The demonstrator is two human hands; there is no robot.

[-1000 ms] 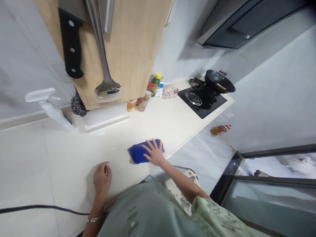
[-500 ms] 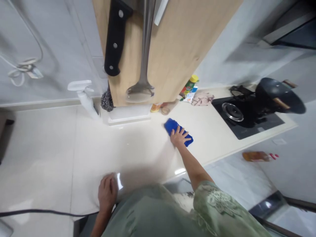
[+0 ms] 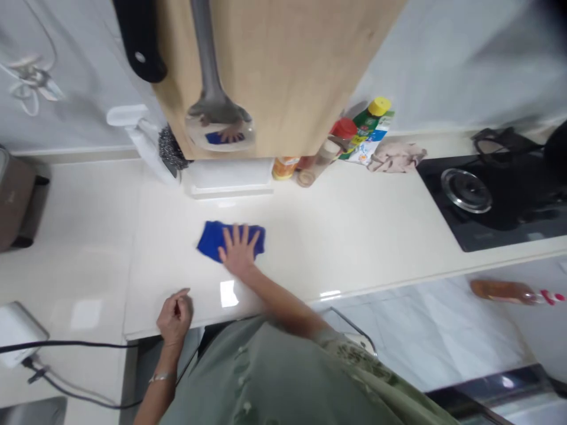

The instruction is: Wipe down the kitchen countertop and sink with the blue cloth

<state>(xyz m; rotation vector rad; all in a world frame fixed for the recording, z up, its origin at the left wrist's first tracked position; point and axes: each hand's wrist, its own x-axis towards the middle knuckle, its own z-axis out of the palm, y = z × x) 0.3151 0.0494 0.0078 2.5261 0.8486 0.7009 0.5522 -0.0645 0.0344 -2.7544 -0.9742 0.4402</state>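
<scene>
My right hand lies flat on a blue cloth, fingers spread and pressing it against the white countertop. The cloth is spread out, with its left part showing beyond the fingers. Near the counter's front edge, my left hand is loosely curled with nothing visible in it, apart from the cloth. A bracelet circles the left wrist.
Overhead hang a wooden board, a metal ladle and a black-handled knife. Behind stand several bottles and a crumpled pinkish rag. A black stove is right; a black cable crosses the left counter.
My right hand has slid the blue cloth leftward along the counter, from near the bottles to in front of the white holder. My view has shifted; my left hand stays near the front edge.
</scene>
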